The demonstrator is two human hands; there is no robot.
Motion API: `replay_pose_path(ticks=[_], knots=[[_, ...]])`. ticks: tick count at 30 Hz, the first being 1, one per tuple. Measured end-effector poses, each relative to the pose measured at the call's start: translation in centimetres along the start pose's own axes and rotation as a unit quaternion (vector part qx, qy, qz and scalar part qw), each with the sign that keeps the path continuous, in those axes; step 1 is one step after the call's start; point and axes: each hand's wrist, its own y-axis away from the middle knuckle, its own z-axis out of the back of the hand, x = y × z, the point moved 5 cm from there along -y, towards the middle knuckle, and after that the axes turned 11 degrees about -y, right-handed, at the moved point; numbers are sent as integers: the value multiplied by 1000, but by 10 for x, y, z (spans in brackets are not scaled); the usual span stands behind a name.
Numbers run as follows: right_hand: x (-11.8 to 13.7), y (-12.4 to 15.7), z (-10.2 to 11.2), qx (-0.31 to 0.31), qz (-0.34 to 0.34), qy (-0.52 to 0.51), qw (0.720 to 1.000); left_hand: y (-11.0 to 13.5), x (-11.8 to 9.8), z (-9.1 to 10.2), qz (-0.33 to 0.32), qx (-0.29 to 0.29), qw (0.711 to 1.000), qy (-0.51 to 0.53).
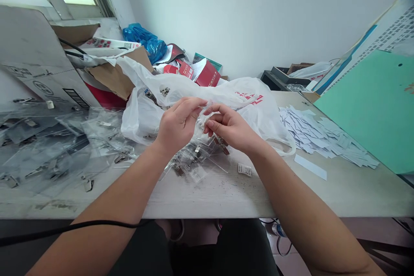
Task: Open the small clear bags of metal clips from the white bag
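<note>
My left hand (pixel 180 123) is curled, thumb and fingertips closing on a thin clear plastic badge holder (pixel 201 120). Facing it, my right hand (pixel 230 126) has its fingers bent in a pinch at the other side of this holder. The see-through plastic and my fingers make its outline hard to follow. Below both hands lies a loose heap of clear badge holders (pixel 197 170) with metal clips. Directly behind them, a white plastic bag (pixel 223 90) with red print lies open and crumpled, more clips showing through it.
On the left spreads a wide pile of badge holders (pixel 48 151) beside a cardboard box (pixel 42 64). To the right are many white paper slips (pixel 307 133) and a leaning green board (pixel 371 108). A small printed label (pixel 245 169) lies near the table edge (pixel 210 211).
</note>
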Motion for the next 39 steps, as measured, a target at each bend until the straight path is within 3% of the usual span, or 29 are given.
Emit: replay_pose_path(ticks=[13, 20, 27, 39], knots=[[-2, 0, 1, 12, 7, -11, 1000, -2, -4, 3, -38, -19, 999, -11], [2, 1, -2, -8, 51, -9, 999, -5, -11, 6, -63, -36, 997, -9], [1, 1, -1, -71, 93, 43, 992, -4, -14, 8, -78, -48, 996, -7], [2, 2, -3, -86, 79, 9, 993, -6, -15, 10, -79, -54, 995, -19]])
